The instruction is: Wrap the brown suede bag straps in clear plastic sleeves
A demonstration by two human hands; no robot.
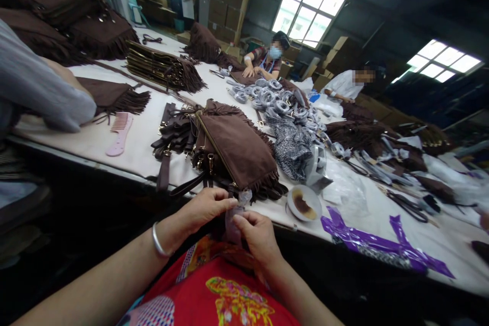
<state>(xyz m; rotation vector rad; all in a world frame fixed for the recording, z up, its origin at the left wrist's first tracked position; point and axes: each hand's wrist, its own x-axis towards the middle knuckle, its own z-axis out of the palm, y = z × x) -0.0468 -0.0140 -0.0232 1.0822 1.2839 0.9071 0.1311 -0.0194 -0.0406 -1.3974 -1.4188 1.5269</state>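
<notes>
My left hand (208, 209) and my right hand (257, 232) are close together at the table's front edge. Both pinch a small, crumpled piece of clear plastic wrap (234, 226), thumbs and fingers closed on it. Its upper end sticks up between the hands, against the nearest brown bag. Just beyond lies a stack of brown fringed bags (237, 145), with gold zips and clips along the left side. Dark wrist straps (164, 168) hang from that side over the edge. What the plastic covers, if anything, I cannot make out.
Coiled, wrapped straps (267, 97) are heaped beyond the bags. A shallow bowl (303, 204) and purple tape (370, 239) are on the right. At left are a pink comb (120, 135), a stack of bags (160, 66) and a person's grey sleeve (57, 86). Co-workers sit across the table.
</notes>
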